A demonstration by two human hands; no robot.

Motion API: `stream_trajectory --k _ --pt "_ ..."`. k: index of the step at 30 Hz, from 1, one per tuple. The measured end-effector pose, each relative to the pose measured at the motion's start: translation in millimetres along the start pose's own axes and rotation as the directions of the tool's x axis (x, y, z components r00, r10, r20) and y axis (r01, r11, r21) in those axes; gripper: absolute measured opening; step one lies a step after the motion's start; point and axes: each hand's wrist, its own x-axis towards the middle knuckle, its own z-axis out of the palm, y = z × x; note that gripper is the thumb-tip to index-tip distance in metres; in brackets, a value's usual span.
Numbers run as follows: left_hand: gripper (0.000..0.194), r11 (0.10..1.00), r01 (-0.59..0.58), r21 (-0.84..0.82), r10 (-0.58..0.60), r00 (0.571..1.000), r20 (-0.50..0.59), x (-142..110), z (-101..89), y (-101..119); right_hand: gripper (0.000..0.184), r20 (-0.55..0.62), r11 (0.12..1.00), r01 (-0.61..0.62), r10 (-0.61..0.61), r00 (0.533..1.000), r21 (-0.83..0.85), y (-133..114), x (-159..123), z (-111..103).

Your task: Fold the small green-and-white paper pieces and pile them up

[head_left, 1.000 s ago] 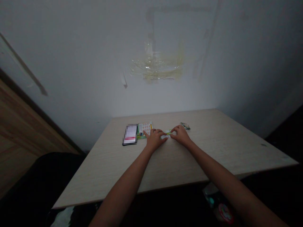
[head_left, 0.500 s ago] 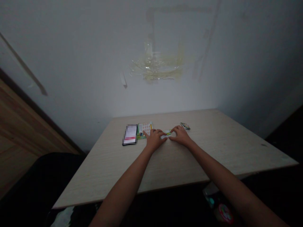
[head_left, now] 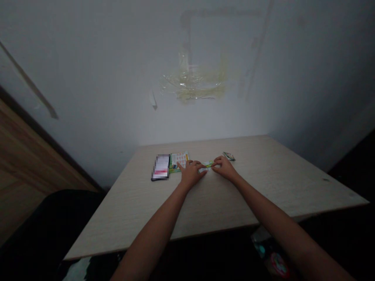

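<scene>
A small green-and-white piece of paper (head_left: 209,164) lies low at the table's middle, between my two hands. Closed on its left end is my left hand (head_left: 191,173), thumb toward me and index finger on the far side. My right hand (head_left: 226,169) pinches the right end between thumb and fingertips. Just left of my left hand rests a printed sheet or booklet (head_left: 179,158) with a green border, partly covered by that hand. Beyond my right hand sits a small folded paper piece (head_left: 229,156), dark with light patches.
A phone (head_left: 160,167) with a lit, blurred screen lies at the left on the pale wooden table (head_left: 222,207). Behind the table rises a wall (head_left: 117,78) with old clear tape (head_left: 199,88) on it. A black shape stands at the lower left.
My right thumb and fingers have drawn together into a tighter pinch and moved slightly right along the paper, showing more of it. My left hand has stayed nearly still.
</scene>
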Motion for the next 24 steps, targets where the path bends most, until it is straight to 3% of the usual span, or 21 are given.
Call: stream_trajectory --k 8,17,24 --pt "0.025 1.0 0.0 -0.01 0.0 1.0 -0.017 0.8 3.6 -2.1 0.009 -0.013 0.998 -0.011 0.01 1.0 -0.06 1.9 -0.5 1.8" --pt "0.026 1.0 -0.009 -0.009 0.009 1.0 -0.007 1.6 3.9 -4.6 0.016 -0.119 0.975 -0.083 0.059 0.991 -0.206 4.6 1.9 6.3" --pt "0.025 1.0 0.002 -0.017 -0.002 1.0 0.001 2.0 2.8 -2.6 0.021 -0.113 0.964 -0.083 0.056 0.992 -0.253 4.3 3.5 5.6"
